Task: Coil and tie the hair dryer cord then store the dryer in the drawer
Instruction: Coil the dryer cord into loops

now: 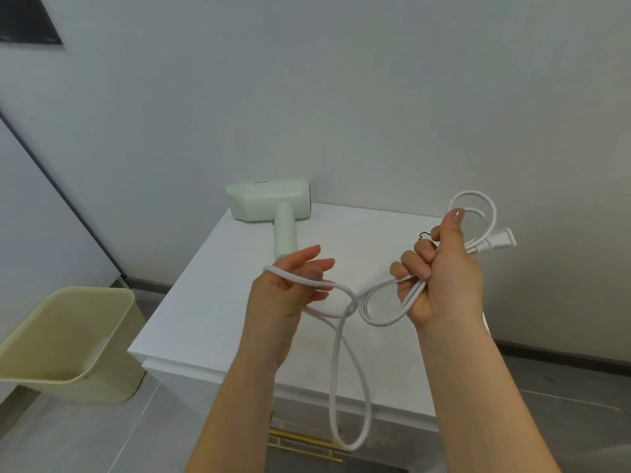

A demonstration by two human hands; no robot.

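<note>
A pale green hair dryer (269, 203) lies on its side at the back left of the white cabinet top (211, 322), handle pointing toward me. Its white cord (336, 370) runs over my left hand (290, 291), whose fingers are spread and mostly straight with the cord draped across them. A long loop hangs down in front of the cabinet. My right hand (440, 271) grips several coiled loops of the cord, and the white plug (495, 244) sticks out to its right. A thin black wire tie (424, 234) is pinched at my right fingertips.
A beige plastic bin (68, 339) stands on the floor left of the cabinet. A gold drawer handle (307, 445) shows on the cabinet front below my arms; the drawer looks closed. Grey walls stand close behind and to the right.
</note>
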